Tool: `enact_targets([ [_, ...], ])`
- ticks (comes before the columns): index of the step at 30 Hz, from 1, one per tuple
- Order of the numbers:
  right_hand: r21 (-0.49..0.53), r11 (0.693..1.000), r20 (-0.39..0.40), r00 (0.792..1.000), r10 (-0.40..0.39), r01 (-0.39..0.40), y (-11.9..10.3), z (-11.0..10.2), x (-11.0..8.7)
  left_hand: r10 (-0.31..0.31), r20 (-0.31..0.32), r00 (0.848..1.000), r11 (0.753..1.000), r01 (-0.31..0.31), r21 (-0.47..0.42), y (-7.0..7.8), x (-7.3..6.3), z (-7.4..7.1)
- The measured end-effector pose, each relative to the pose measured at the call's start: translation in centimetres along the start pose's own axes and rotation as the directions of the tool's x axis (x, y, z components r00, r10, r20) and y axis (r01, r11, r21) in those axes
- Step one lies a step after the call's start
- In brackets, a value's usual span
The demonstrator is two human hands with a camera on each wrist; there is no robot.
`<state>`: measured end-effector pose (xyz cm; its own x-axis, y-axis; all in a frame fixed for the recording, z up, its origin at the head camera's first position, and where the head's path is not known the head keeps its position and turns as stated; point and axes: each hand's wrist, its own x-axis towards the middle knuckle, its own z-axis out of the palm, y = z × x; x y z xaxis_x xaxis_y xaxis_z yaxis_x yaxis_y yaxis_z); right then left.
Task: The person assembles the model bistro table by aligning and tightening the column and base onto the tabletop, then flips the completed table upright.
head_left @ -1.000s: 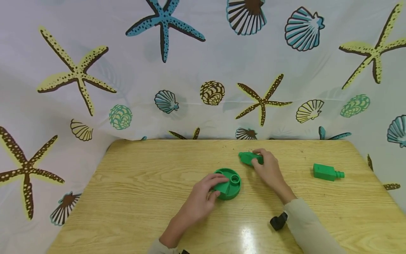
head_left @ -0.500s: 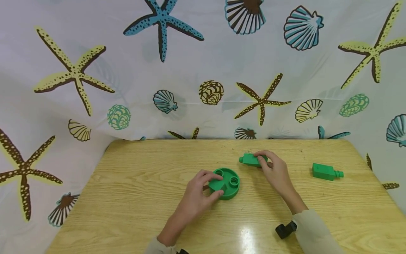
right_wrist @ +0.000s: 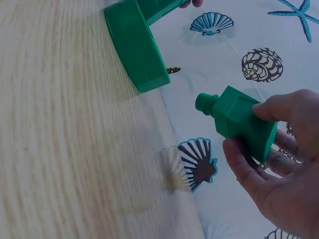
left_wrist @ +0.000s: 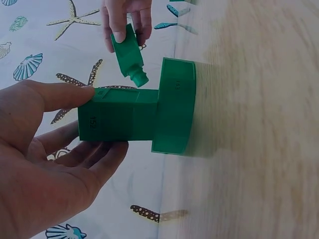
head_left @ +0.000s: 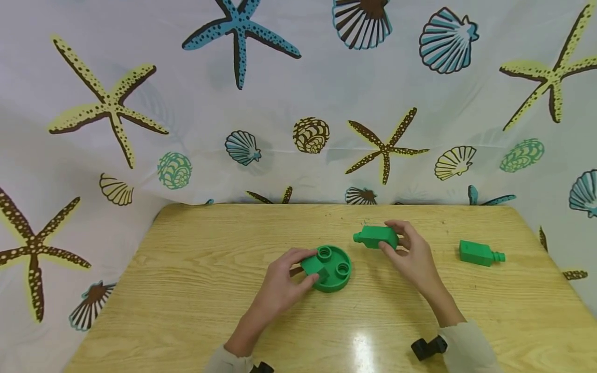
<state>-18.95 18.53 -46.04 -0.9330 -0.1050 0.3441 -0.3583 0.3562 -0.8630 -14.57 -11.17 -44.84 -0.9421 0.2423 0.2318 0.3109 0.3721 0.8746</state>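
Note:
My left hand (head_left: 284,282) grips an upright green block (left_wrist: 117,115) between thumb and fingers. That block stands on a round green base (head_left: 332,285), and its lower end is hidden from the head view. Two round threaded sockets (head_left: 343,269) show in the base, beside the block. To the right, my right hand (head_left: 415,256) pinches a second green block (head_left: 378,237) above the table. It lies roughly level, its short ridged peg (right_wrist: 205,103) pointing left toward the base, apart from it.
A third green block with a threaded peg (head_left: 477,253) lies on its side at the right of the wooden table (head_left: 186,290). Behind the table's back edge hangs a white curtain (head_left: 280,93) printed with starfish and shells.
My right hand has moved a little right and toward me, turning its block so the peg points left. My left hand and its block have shifted slightly left.

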Motion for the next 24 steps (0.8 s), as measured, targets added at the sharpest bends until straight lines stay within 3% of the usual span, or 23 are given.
enact_targets([
  [7,-0.002,0.999,-0.009,0.999,-0.054,0.054,-0.5,0.1,-0.3,-0.005,-0.022,1.000,0.999,0.004,-0.052,-0.3,0.2,0.1],
  [14,0.083,0.992,0.040,0.994,-0.097,0.093,-0.9,1.1,-0.9,-0.013,-0.044,0.999,0.998,0.011,-0.054,-0.7,0.4,0.4],
  [24,0.147,0.979,0.015,0.989,-0.148,0.144,-1.9,2.8,-1.1,-0.002,-0.076,0.997,0.996,-0.004,-0.086,-1.4,0.6,0.5],
])
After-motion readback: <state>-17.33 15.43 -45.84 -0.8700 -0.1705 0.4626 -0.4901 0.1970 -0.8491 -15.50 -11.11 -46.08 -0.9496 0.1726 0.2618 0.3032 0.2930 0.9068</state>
